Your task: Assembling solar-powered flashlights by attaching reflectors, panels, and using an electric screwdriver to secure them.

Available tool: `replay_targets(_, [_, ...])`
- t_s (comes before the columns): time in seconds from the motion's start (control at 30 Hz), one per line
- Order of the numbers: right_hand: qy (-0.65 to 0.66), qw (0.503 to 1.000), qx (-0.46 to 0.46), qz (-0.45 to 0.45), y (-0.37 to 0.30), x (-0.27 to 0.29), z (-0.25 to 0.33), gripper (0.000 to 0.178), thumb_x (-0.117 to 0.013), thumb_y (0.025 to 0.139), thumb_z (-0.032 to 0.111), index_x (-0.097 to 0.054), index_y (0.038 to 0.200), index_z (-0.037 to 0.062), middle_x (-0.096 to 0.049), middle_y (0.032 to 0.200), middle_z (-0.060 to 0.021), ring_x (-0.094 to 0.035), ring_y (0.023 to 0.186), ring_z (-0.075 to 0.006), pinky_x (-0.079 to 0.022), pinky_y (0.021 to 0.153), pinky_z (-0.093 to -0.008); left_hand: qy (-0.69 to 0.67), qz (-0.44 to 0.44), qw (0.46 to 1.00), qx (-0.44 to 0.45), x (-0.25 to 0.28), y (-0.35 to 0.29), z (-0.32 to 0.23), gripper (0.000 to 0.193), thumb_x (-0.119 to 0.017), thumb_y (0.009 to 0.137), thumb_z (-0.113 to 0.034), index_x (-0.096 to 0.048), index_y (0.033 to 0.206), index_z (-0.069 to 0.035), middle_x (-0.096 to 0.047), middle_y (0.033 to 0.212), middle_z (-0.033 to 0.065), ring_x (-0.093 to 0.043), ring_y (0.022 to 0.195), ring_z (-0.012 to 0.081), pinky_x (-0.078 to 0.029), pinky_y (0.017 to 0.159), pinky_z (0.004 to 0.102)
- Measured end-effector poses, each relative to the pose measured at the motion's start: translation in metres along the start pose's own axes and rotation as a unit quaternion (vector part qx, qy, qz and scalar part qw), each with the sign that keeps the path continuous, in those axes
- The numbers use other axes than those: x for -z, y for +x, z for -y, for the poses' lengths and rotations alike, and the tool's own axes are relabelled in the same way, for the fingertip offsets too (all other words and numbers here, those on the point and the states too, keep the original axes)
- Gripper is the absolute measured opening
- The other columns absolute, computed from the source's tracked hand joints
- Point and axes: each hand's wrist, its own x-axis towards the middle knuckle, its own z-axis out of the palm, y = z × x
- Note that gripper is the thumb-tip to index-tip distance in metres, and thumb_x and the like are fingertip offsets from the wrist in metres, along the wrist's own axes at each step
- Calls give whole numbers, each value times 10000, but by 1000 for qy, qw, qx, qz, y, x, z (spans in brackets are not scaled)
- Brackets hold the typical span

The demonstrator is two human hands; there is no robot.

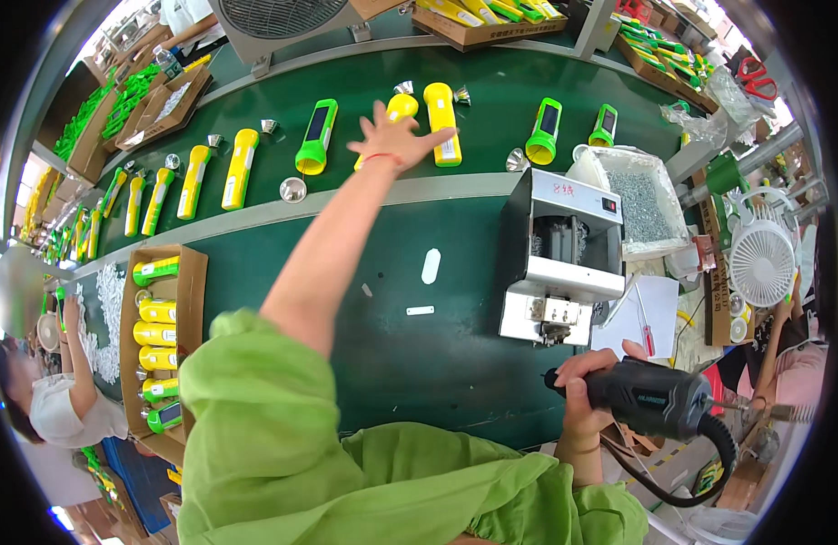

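My left hand (pixel 391 145) reaches across the green conveyor belt, fingers spread and palm down. Beneath it lies a yellow flashlight body (pixel 401 108), partly hidden by the hand. Just right of the fingers is another yellow flashlight (pixel 442 127); to the left sits a green flashlight with a dark panel (pixel 318 133). My right hand (pixel 584 391) is closed around the front end of a black electric screwdriver (pixel 650 398), held over the bench's right front side. Its coiled cord hangs down at the right.
A screw feeder (pixel 564 250) stands right of centre, beside a white tub (pixel 675 238) of screws. At left is a cardboard box (pixel 193 300) of flashlights. Small white pieces (pixel 431 266) lie mid-bench. A white fan (pixel 762 259) stands far right. Other people work at both sides.
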Motion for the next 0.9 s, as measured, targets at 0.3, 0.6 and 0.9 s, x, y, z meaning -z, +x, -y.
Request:
replay_targets(0.3, [6,999,-21,-30,3,-3,6,758,-755,813,155,-246,1363,47,-598,753,-119,-585,631,-191,-546,633,-344,34,46,997,56,-20,32,-30,830,-700,629,-597,-581,1304,-131,-222,1534,156,-397,1296,326,-415,960,482])
replay_targets(0.6, [-29,999,44,9,10,0,20,874,-727,841,438,-247,1417,-11,-581,766,-126,-593,672,-221,-528,679,-343,-83,-240,965,-69,101,-136,202,595,-734,724,-492,-670,1082,-21,-650,1053,241,-613,1035,358,-480,910,461])
replay_targets(0.9, [-28,996,79,31,25,-6,25,717,-688,880,271,-264,1344,-73,-623,848,-155,-637,821,-261,-523,800,-364,-39,-202,865,457,142,-306,464,894,-596,714,-728,-566,1287,-43,-273,1494,303,-315,1375,420,-274,1112,486])
